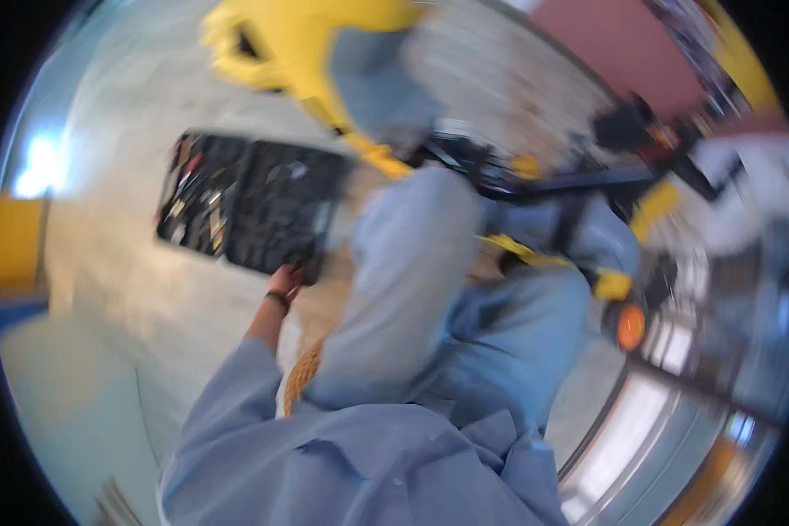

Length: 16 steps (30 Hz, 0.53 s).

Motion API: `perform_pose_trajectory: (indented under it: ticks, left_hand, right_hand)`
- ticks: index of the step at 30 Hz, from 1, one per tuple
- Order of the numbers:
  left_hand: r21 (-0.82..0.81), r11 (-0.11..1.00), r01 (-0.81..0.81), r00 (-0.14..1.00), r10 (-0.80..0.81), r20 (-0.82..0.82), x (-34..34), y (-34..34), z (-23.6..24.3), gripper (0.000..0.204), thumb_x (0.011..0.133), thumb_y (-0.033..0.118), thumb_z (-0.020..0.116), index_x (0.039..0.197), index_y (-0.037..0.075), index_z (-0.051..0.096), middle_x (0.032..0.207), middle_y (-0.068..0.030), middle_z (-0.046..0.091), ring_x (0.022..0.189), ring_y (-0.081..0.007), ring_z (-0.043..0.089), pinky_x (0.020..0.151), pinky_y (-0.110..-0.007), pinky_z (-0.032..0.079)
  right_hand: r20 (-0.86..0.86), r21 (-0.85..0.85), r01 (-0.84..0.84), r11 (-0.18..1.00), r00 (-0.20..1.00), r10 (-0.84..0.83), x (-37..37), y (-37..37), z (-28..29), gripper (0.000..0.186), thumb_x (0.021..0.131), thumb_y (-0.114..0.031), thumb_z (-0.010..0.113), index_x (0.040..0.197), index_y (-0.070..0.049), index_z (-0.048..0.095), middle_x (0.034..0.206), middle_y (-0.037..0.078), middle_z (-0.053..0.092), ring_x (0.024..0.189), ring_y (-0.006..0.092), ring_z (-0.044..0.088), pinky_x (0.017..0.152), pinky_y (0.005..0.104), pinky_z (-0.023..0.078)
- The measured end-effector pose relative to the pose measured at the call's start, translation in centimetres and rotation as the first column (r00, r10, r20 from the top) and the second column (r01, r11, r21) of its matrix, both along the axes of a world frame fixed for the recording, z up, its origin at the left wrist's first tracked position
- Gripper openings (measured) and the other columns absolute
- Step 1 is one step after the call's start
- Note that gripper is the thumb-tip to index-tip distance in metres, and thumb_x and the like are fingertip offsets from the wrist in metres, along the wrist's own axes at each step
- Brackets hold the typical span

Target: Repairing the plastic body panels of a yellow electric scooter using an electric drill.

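A black tool case (280, 206) lies opened out flat on the floor to the left of my knees. Its left half carries several hand tools (197, 206) with metal, red and yellow parts; the right half looks mostly dark, its contents blurred. My left hand (286, 280), a dark band at the wrist, is at the case's near right edge, its fingers apparently closed on that edge. My right sleeve (531, 478) shows at the lower right, but my right hand does not appear.
A large yellow-and-grey object (324, 53), blurred, stands ahead. Black and yellow machine parts (579, 180) and a round orange lamp or reflector (629, 326) lie close to my knees at right. A tan woven edge (303, 377) shows beside my left thigh.
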<state>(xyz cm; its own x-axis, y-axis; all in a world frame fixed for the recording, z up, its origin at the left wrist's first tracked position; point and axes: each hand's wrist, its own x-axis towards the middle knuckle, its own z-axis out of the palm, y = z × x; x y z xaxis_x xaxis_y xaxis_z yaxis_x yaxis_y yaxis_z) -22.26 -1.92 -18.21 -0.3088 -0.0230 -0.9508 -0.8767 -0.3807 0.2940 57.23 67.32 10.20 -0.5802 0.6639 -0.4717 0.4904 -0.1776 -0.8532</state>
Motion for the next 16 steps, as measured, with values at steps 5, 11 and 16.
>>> perform_pose_trajectory:
  ticks: [5, 11, 16]
  left_hand:
    - [-0.159, 0.982, 0.102, 0.838, -0.171, -0.518, -8.8, 6.3, 13.0, 0.013, 0.089, 0.022, 0.053, 0.092, 0.011, 0.059, 0.066, 0.0021, 0.052, 0.050, -0.0069, 0.043, 0.043, -0.019, 0.032]
    - [-0.171, 0.984, 0.058, 0.164, -0.178, -0.970, -9.4, 14.8, 36.9, 0.012, 0.092, 0.015, 0.047, 0.090, 0.006, 0.054, 0.073, 0.0006, 0.047, 0.063, -0.0063, 0.041, 0.056, -0.020, 0.032]
    - [-0.767, 0.526, 0.367, -0.195, -0.763, -0.616, -8.6, 23.8, 43.6, 0.013, 0.089, 0.013, 0.054, 0.099, 0.006, 0.059, 0.080, -0.0015, 0.055, 0.071, -0.0098, 0.050, 0.066, -0.021, 0.041]
  right_hand:
    - [-0.101, 0.128, 0.149, 0.981, 0.985, -0.137, -42.0, -6.8, -31.3, 0.025, 0.089, -0.018, 0.053, 0.104, 0.000, 0.060, 0.098, 0.010, 0.063, 0.089, 0.0175, 0.058, 0.083, 0.0323, 0.047]
    - [-0.230, 0.111, 0.153, 0.982, 0.965, -0.124, -62.4, -11.1, -7.5, 0.023, 0.089, -0.018, 0.060, 0.105, -0.002, 0.058, 0.102, 0.006, 0.061, 0.093, 0.0118, 0.056, 0.082, 0.0271, 0.045]
    - [-0.462, -0.148, 0.146, 0.978, 0.864, -0.199, -69.5, -10.4, -2.0, 0.048, 0.085, -0.019, 0.067, 0.126, -0.005, 0.047, 0.119, 0.005, 0.057, 0.105, 0.0144, 0.054, 0.091, 0.0280, 0.043]
